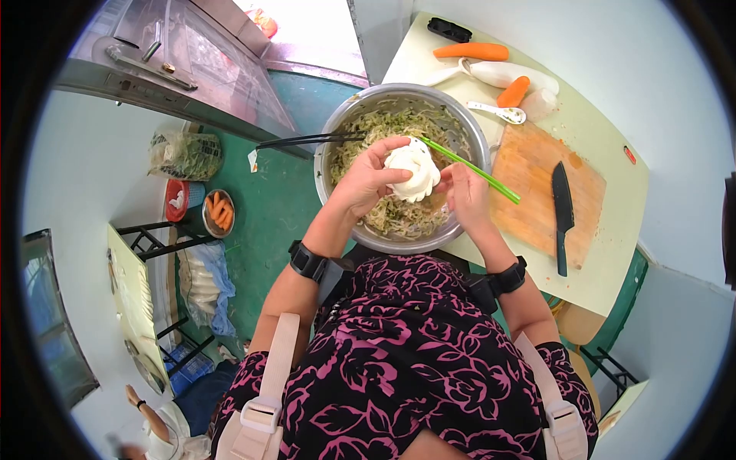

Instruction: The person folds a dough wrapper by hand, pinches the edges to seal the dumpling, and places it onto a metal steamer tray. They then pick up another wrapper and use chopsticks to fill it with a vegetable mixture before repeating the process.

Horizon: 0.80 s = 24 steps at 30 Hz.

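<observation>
A white pleated piece of dough (414, 172), gathered like a bun, is held over a large metal bowl (326, 115). My left hand (372, 178) grips it from the left, thumb and fingers around its side. My right hand (464, 193) touches or nearly touches its right edge with bent fingers; exactly what the fingertips pinch is hidden. Shredded greenish filling (395, 218) lies in the bowl below. Green chopsticks (479, 176) slant across the bowl's right rim, passing just above my right hand. Black chopsticks (307, 140) rest over the left rim.
At the right, a cutting board (529, 180) holds a black knife (563, 207). Carrots (471, 51), a white radish (510, 75) and a spoon (506, 113) lie behind it. A door (184, 69) stands upper left; another person (172, 418) is at lower left.
</observation>
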### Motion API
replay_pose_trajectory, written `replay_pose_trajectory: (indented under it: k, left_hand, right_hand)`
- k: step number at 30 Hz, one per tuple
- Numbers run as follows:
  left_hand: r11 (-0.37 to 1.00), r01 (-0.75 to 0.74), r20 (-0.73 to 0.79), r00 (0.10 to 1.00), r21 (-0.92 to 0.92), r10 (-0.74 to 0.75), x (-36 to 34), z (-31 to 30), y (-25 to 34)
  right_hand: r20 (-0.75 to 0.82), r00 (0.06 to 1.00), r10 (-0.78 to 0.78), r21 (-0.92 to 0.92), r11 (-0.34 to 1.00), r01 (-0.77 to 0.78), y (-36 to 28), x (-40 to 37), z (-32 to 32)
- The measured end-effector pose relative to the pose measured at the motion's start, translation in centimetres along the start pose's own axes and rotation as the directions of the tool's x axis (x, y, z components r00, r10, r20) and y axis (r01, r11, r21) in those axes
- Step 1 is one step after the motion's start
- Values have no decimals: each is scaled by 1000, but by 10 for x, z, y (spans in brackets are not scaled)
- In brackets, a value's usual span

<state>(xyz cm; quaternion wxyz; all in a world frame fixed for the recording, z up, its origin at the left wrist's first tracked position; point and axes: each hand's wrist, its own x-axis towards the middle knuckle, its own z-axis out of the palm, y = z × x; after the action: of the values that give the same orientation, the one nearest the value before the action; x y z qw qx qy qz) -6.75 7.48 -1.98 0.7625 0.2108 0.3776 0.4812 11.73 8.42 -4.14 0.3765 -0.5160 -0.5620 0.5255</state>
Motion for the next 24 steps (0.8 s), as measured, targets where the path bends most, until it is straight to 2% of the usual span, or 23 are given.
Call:
replay_pose_trajectory:
  k: [3, 10, 13, 15, 18, 21, 24]
  left_hand:
    - [999, 44, 43, 998, 16, -45, 0, 2, 3]
    - [992, 112, 86, 989, 57, -117, -1, 2, 2]
    - [979, 64, 147, 985, 195, -93, 1, -5, 0]
    - [975, 49, 144, 986, 215, -81, 0, -5, 2]
    - [983, 50, 117, 991, 176, -72, 1, -7, 3]
    - [990, 58, 59, 996, 126, -66, 5, -12, 0]
    - [992, 89, -16, 996, 94, -88, 4, -13, 0]
  right_hand:
    - [104, 990, -99, -120, 987, 111, -1, 1, -3]
    - [175, 952, -250, -154, 948, 277, -6, -1, 2]
    - [203, 942, -266, -193, 933, 304, -1, 0, 3]
    - [210, 929, -303, -219, 912, 347, 1, 1, 5]
    - [137, 961, -240, -237, 934, 267, 2, -3, 7]
    - [99, 981, -170, -180, 966, 186, 1, -7, 10]
    - [138, 990, 5, 91, 996, -18, 14, -7, 6]
